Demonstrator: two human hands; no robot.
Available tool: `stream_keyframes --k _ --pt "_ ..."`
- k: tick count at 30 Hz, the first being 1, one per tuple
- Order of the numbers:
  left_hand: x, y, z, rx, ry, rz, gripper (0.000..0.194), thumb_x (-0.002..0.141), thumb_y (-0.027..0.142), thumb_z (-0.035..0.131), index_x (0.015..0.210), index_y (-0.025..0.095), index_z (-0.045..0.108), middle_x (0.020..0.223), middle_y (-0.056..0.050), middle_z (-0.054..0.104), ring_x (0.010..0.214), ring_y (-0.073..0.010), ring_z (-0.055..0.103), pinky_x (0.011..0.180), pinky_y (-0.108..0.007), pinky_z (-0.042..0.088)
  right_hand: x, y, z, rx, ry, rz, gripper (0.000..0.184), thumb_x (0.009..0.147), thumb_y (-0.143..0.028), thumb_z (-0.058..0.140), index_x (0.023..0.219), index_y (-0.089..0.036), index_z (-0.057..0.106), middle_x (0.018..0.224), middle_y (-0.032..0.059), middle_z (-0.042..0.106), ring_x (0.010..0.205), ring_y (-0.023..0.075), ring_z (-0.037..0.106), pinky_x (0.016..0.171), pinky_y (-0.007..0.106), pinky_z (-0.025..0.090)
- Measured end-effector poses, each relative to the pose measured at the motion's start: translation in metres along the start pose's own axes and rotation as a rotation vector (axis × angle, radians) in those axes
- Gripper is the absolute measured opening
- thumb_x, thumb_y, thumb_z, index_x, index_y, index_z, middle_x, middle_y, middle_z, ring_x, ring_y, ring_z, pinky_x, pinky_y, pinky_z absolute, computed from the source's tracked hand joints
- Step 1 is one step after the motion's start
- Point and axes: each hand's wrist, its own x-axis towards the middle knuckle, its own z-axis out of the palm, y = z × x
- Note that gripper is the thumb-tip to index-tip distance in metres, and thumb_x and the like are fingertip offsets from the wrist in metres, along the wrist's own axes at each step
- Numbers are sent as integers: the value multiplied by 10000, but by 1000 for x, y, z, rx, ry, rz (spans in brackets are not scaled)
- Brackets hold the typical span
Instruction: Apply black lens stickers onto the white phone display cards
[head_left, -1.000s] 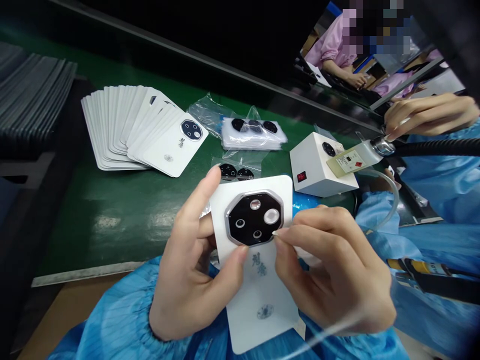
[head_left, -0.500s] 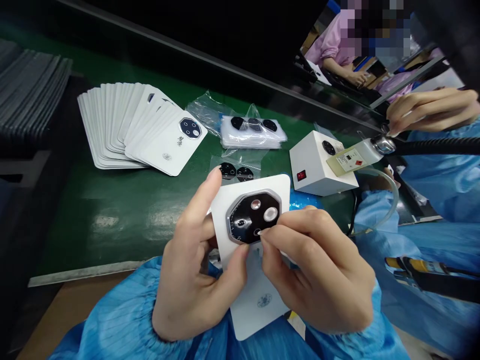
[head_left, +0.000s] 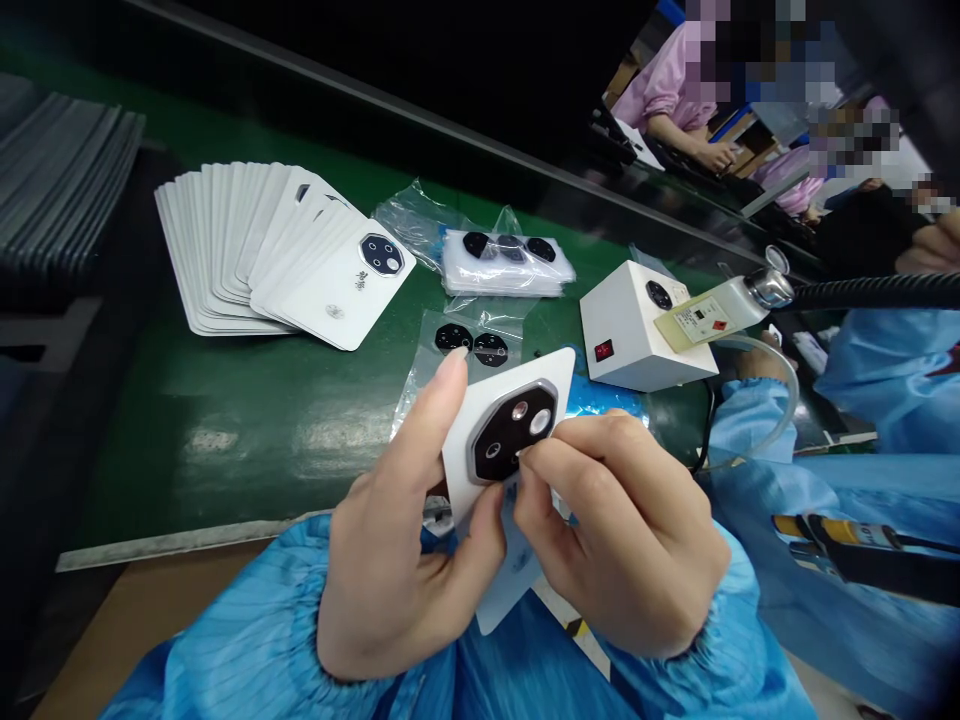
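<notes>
White panel (head_left: 457,460), set with a dark camera plate (head_left: 504,432), tilts between two bare hands. The left hand (head_left: 409,550) clasps its left side, thumb on the front, index finger pointing up; the right hand (head_left: 622,530), knuckles up, pinches thumb and forefinger together at the plate's lower right, though whether they hold anything cannot be told. Beyond: two black covers (head_left: 491,350), three dark discs (head_left: 476,245) on a white stack (head_left: 504,277), one bottle (head_left: 716,315).

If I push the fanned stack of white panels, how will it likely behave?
The stack may slide apart rather than move as one: its panels overlap in a fan, with no band visible. Each is probably stiff, since the held panel shows no sag. They look thin, so each is likely light.
</notes>
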Motion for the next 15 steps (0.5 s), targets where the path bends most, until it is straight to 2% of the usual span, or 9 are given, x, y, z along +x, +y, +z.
stream_keyframes --k 6,8,10,12,15 --pt "-1 2 2 -48 7 -41 781 785 160 560 1394 461 176 1405 29 440 980 -295 656 655 -398 636 0 -1 -1 48 -22 35 105 769 -46 537 760 -146 565 700 34 565 637 129 518 541 279 446" --pt "1 5 0 -144 -3 -75 772 793 133 551 1397 443 184 1284 28 564 888 -239 685 659 -350 633 3 1 -9 122 -44 54 123 748 -26 548 757 -148 557 701 30 572 632 118 528 537 266 461" --pt "4 6 -2 -295 -39 -89 771 797 101 540 1407 411 185 1036 45 685 789 -183 694 662 -298 626 7 5 -19 215 -74 44 129 731 -27 575 775 -145 549 704 31 579 632 110 546 549 255 489" --pt "5 6 -4 -397 -51 -86 762 792 99 545 1414 379 205 921 45 698 806 -184 691 708 -310 622 11 10 -30 290 -86 36 163 715 -22 598 802 -149 543 697 28 581 625 107 565 546 239 510" --pt "6 3 -4 -433 -24 -72 731 775 139 578 1402 354 270 1047 9 668 870 -219 683 761 -373 613 13 15 -40 328 -85 28 210 703 -12 603 823 -175 545 683 24 584 607 119 587 515 240 523"
